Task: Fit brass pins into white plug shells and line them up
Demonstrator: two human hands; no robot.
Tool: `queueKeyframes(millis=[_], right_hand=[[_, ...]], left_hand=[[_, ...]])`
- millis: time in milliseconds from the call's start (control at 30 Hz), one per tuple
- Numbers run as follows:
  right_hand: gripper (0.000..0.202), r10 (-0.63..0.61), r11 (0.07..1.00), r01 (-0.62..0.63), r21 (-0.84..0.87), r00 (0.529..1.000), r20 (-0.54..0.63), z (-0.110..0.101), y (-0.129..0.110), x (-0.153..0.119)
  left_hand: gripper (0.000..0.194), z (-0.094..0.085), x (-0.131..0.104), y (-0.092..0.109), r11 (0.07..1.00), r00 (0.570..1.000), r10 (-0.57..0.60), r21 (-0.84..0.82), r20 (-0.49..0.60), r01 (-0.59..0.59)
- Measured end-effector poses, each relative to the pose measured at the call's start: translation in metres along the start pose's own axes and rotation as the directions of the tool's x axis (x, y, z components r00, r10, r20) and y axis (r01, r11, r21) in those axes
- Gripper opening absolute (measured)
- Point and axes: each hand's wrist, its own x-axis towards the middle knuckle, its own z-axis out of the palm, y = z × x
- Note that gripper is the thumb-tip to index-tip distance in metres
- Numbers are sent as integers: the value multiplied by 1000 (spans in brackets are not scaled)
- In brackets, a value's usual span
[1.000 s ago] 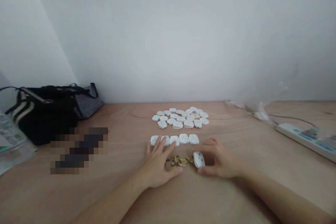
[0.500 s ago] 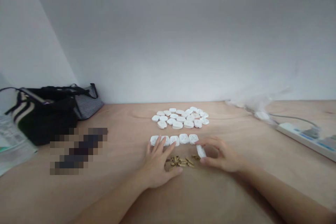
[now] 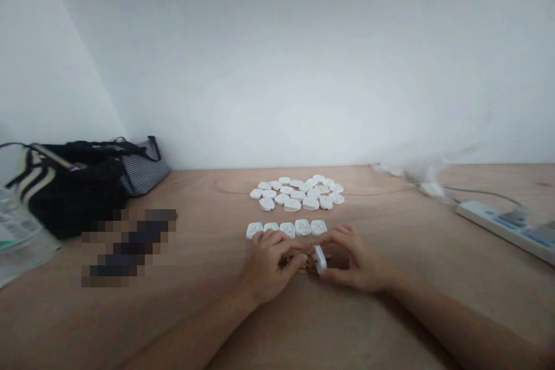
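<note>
My right hand (image 3: 358,257) grips a white plastic socket-like piece (image 3: 319,258) on edge between thumb and fingers. Close to its left side, my left hand (image 3: 271,266) has thumb and forefinger drawn together over small brass pins (image 3: 306,266). Whatever sits between those left fingertips is too small to make out. Much of the brass pile is hidden behind the left hand. Just beyond my hands runs a row of several similar white pieces (image 3: 302,227), their holed faces up.
Farther back lies a loose group of white pieces (image 3: 292,205). On the left are a black bag (image 3: 82,196), a striped pouch (image 3: 145,167) and a pixelated dark object (image 3: 134,248). A power strip (image 3: 503,225) and clear plastic bag (image 3: 427,176) lie at right.
My left hand has drawn its spread fingers in from the row, bringing them together at the brass pins. The right hand has moved the white piece leftward, towards the left fingertips.
</note>
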Motion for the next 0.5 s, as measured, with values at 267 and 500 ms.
queueKeyframes(millis=[267, 500], right_hand=[[36, -41, 997, 41, -69, 999, 1, 4, -5, 4], [32, 29, 999, -34, -40, 991, -133, 0, 9, 1]], left_hand=[[19, 1, 4, 7, 1000, 998, 21, 17, 53, -22], [18, 1, 3, -2, 995, 999, 44, 93, 7, -44]])
